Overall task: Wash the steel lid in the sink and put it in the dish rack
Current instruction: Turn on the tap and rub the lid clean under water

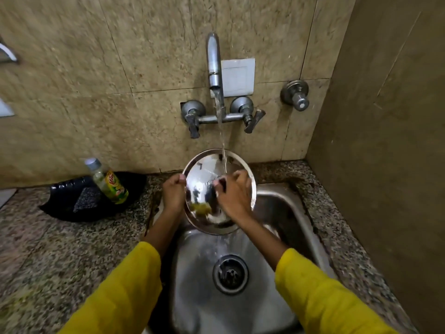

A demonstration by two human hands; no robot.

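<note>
A round shiny steel lid (204,174) is held tilted over the steel sink (284,213), under water running from the tap (214,61). My left hand (173,194) grips the lid's left rim. My right hand (232,196) lies on the lid's face with fingers curled, near the falling stream. Something yellow-green (201,208) shows on the lid's lower part; I cannot tell whether it is a scrubber or a reflection. No dish rack is in view.
A green-labelled bottle (108,183) leans on a black tray (72,203) with a dark scrub pad (85,200) on the granite counter (48,249) at left. The tap's valves (192,114) are on the tiled wall. A side wall (385,141) closes the right.
</note>
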